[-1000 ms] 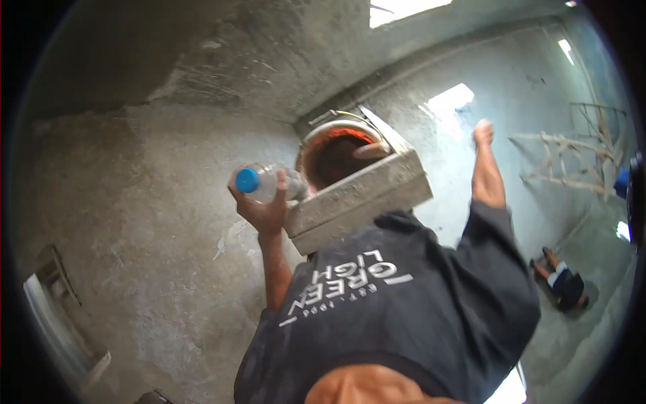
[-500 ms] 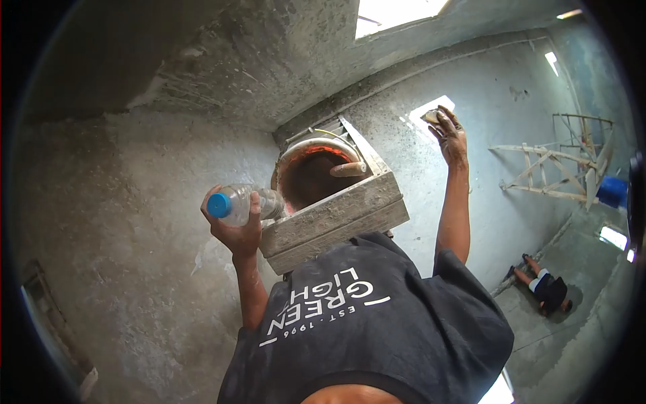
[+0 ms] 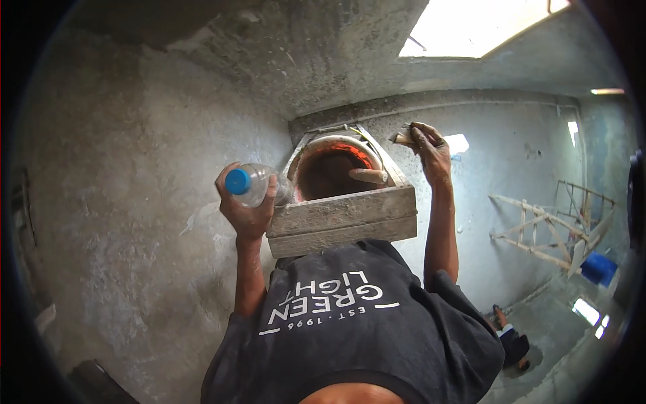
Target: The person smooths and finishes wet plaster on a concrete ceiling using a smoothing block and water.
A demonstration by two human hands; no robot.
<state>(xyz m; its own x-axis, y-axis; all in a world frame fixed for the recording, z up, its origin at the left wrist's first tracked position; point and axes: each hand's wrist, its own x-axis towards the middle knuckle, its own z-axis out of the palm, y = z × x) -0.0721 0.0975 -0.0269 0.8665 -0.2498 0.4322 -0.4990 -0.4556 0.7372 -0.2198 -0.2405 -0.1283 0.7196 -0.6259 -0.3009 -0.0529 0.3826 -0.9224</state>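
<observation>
My left hand (image 3: 243, 214) is wrapped round a clear plastic bottle (image 3: 259, 187) with a blue cap, its far end close to the left rim of a round bucket. My right hand (image 3: 434, 153) is raised to the right of the bucket, fingers pinching a small pale object with a dark end (image 3: 403, 137); I cannot tell what it is. The bucket (image 3: 311, 153) has a pale rim and a reddish inside, with a dark hollow. A pale rounded stick-like piece (image 3: 369, 176) lies over its right rim. Weathered planks (image 3: 343, 219) frame it in front of my chest.
Rough concrete walls (image 3: 134, 188) surround me, with a bright opening (image 3: 484, 27) overhead. To the right stand a wooden trestle frame (image 3: 538, 225) and a blue container (image 3: 598, 269). Another person (image 3: 515, 347) is on the floor at lower right.
The view has shifted and turned. My right hand has come lower and closer to the bucket with the small object. My left hand keeps hold of the bottle beside the bucket.
</observation>
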